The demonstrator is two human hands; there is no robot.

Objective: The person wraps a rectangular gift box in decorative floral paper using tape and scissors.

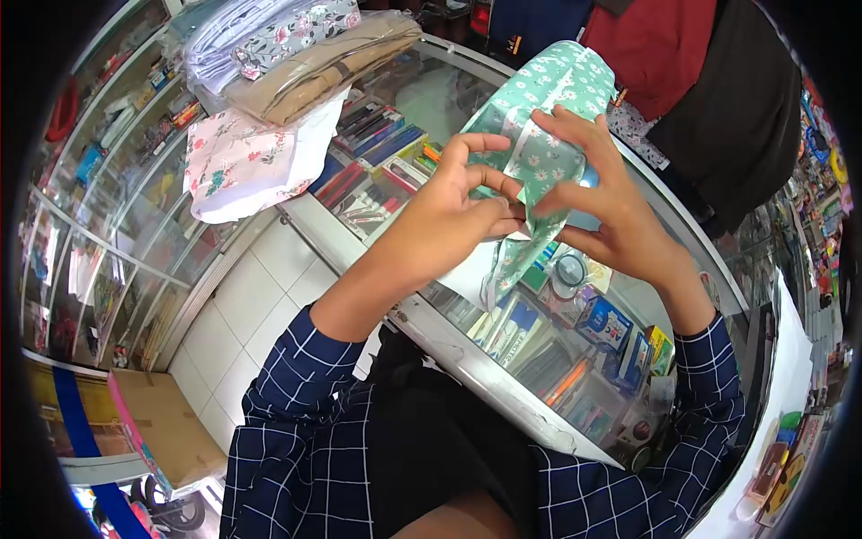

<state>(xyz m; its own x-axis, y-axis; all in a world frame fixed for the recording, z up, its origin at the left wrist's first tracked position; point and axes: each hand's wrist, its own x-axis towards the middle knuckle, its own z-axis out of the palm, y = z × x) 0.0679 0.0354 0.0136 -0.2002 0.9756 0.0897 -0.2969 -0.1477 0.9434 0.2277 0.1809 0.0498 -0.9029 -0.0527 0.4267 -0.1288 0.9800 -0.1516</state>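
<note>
Green wrapping paper with white daisies (552, 90) lies over the glass counter, its far part rounded and its near end folded and loose. My left hand (449, 207) is closed on a fold at this near end, thumb and fingers pinching the paper. Opposite it, my right hand (620, 207) has its fingers curled over the same end, gripping the paper from the right. The white inner side shows below my left hand. Whatever is inside the paper is hidden.
A glass counter (467, 355) holds pens, boxes and tape rolls beneath its top. Pink floral paper (242, 162) and plastic-wrapped packages (323, 72) lie at the back left. Dark and red garments (646, 54) hang behind. A cardboard box (166, 422) stands at lower left.
</note>
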